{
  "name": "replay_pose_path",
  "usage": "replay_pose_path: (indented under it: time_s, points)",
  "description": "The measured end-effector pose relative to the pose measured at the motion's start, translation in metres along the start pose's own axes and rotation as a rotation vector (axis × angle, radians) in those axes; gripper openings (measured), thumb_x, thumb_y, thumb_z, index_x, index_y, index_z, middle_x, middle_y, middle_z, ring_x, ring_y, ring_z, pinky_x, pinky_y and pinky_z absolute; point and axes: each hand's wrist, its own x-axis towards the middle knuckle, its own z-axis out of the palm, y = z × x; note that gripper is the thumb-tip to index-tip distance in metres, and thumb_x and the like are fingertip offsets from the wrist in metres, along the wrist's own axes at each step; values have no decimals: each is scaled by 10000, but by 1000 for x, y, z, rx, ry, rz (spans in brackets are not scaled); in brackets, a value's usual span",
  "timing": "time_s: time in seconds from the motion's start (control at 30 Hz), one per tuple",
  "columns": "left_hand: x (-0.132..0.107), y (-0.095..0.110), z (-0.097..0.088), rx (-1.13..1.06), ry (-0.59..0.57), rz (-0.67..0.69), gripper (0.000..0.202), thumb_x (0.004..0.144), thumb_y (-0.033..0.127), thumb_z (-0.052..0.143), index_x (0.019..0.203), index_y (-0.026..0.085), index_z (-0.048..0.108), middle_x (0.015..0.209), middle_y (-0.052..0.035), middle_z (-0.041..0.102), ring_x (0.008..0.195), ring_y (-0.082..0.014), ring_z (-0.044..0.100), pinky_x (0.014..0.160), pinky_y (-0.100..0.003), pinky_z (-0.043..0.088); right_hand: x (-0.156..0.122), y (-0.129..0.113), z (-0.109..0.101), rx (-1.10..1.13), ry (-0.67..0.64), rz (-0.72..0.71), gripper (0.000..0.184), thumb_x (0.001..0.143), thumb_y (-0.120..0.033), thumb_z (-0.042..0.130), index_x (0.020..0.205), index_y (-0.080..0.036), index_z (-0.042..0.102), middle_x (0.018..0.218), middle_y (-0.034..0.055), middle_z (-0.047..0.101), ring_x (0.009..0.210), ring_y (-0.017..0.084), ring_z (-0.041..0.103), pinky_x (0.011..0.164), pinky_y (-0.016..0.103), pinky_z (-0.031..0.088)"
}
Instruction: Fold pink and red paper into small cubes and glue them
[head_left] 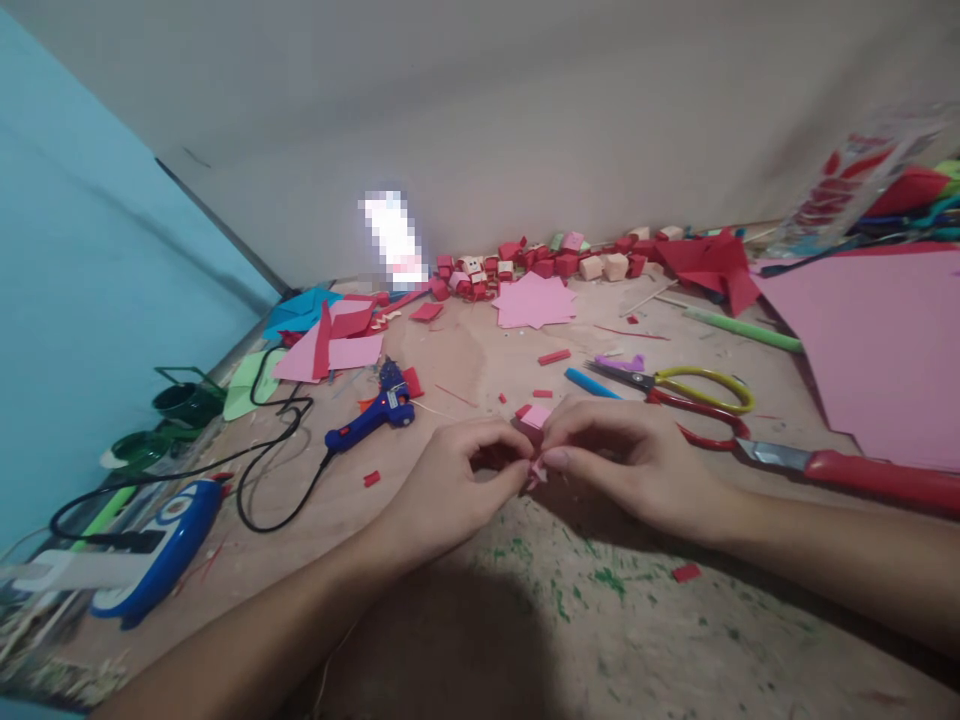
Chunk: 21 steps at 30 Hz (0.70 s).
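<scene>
Both hands meet near the middle of the table, fingertips pinched together. My left hand (465,480) and my right hand (630,455) grip a small piece of pink paper (536,472) between thumbs and fingers; its exact shape is partly hidden. Just behind the fingers sits a small pink and red paper cube (534,416). Scissors (660,385) with yellow and red handles lie beyond my right hand, beside a blue pen-like stick (591,383). A blue glue gun (375,408) rests beyond my left hand.
Several small paper cubes (551,265) line the wall behind pink star-edged sheets (536,300). A red-handled knife (847,468) and large pink sheets (885,340) lie right. A black cord (270,525), blue-and-white power strip (161,560) and lit phone (394,240) are left.
</scene>
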Motion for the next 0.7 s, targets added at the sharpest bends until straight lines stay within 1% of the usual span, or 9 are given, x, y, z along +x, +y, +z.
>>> replay_pose_path:
  time_s: [0.1,0.2,0.27,0.37,0.43,0.47,0.53,0.6,0.7]
  points:
    - [0,-1,0,56,64,45,136,866,67,654,851,167,746,879,-9,758,829,-139,691,768,-226,539,3,1,0,66,0,79,128,881,-306,733,865,-181,753,860,45,734,795,182,674,708,318,522]
    - [-1,0,0,95,108,86,146,855,51,651,828,167,736,860,-4,759,807,-127,691,758,-209,549,4,2,1,175,22,138,117,845,-303,775,869,-190,757,879,45,749,794,179,690,707,305,542]
    - [-1,1,0,133,148,110,150,844,41,653,817,167,729,842,-2,756,784,-121,688,747,-202,557,4,3,2,265,32,206,133,832,-302,795,891,-189,754,882,43,755,736,160,685,644,278,540]
    - [-2,2,-1,219,221,161,146,830,33,661,808,166,717,837,-8,745,777,-125,683,718,-199,566,2,2,6,412,59,310,287,819,-302,821,1061,-186,720,836,17,737,550,100,607,509,234,487]
    - [-2,2,-2,271,258,201,134,835,43,664,804,165,710,838,-18,737,781,-134,680,694,-202,567,1,1,9,515,101,352,429,823,-292,825,1206,-200,655,773,-21,707,472,80,563,482,229,481]
    - [-2,2,-2,292,267,219,129,842,50,663,805,165,709,835,-23,734,783,-139,678,683,-204,566,0,1,11,561,117,365,449,831,-296,821,1230,-202,635,746,-33,694,456,78,555,479,230,484]
    - [-2,1,-2,321,266,245,122,858,64,660,816,167,711,831,-29,731,787,-145,676,673,-208,563,-1,1,14,621,97,388,372,850,-318,810,1161,-184,655,733,-25,694,455,80,560,477,231,483]
    - [-2,-1,-2,336,258,259,119,870,75,658,832,172,715,836,-30,735,797,-150,677,679,-215,562,-3,2,17,664,56,399,258,867,-344,796,1014,-163,685,744,-1,708,462,76,560,481,232,475]
    - [-2,-3,-1,351,250,271,113,884,92,659,843,181,713,847,-28,747,800,-155,683,710,-241,558,-5,4,20,723,17,404,207,874,-351,790,909,-169,698,662,-20,680,468,85,556,522,257,496]
